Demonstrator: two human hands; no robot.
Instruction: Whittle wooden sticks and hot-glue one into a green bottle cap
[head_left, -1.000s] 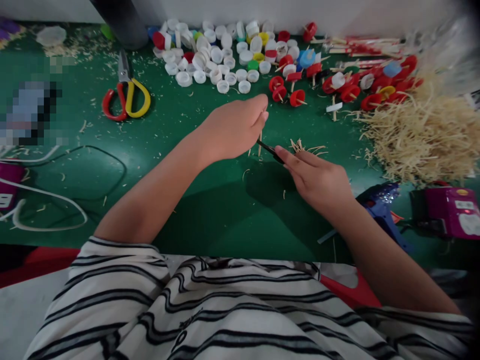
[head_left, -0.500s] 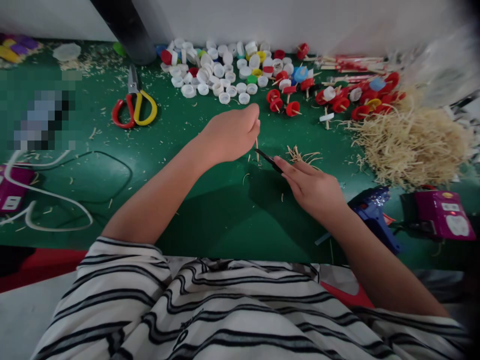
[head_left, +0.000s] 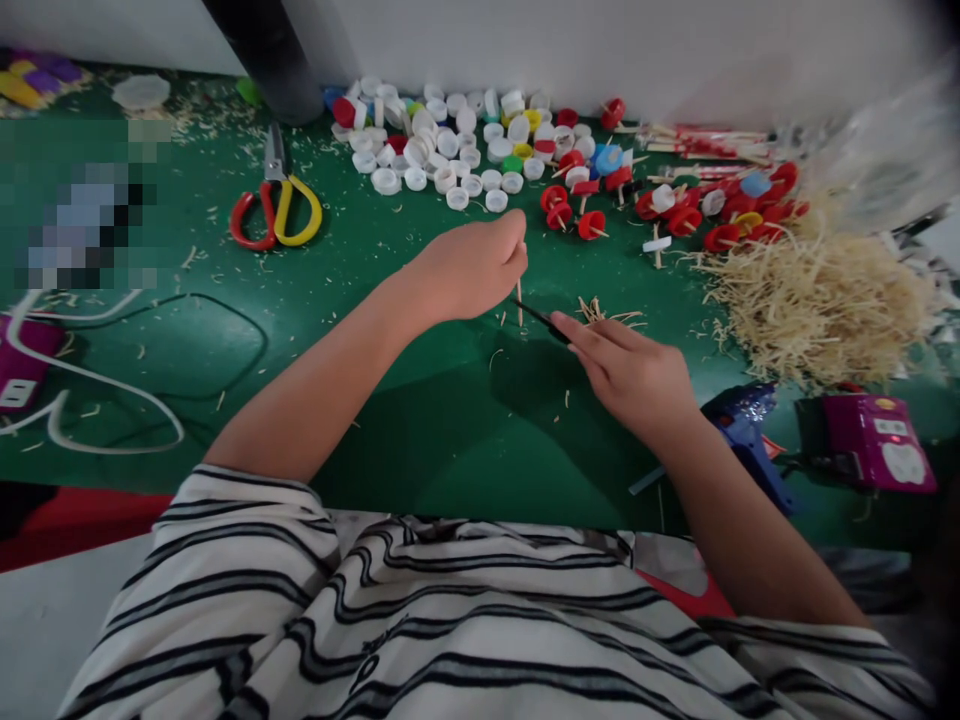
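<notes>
My left hand point(head_left: 480, 262) is closed in a pinch round a thin wooden stick point(head_left: 520, 305), which points down from the fingers above the green tabletop. Gripped in my right hand point(head_left: 637, 375) is a slim black tool point(head_left: 544, 320) with a narrow pointed end; whether it is a knife or tweezers I cannot tell. Its tip meets or nearly meets the stick's side. A small heap of short straw-coloured strips point(head_left: 600, 312) lies just beyond my right fingers.
Bottle caps point(head_left: 442, 140), mostly white, spread along the back. Red caps on sticks point(head_left: 592, 225) lie right of them, near a pile of pale shreds point(head_left: 825, 300). Scissors point(head_left: 275, 205) lie left. A blue glue gun point(head_left: 750, 440) and purple socket box point(head_left: 881, 440) are at right.
The view has shifted slightly. Both hands keep their grips, and the black tool's tip stays close to the stick, lying a little higher along it.
</notes>
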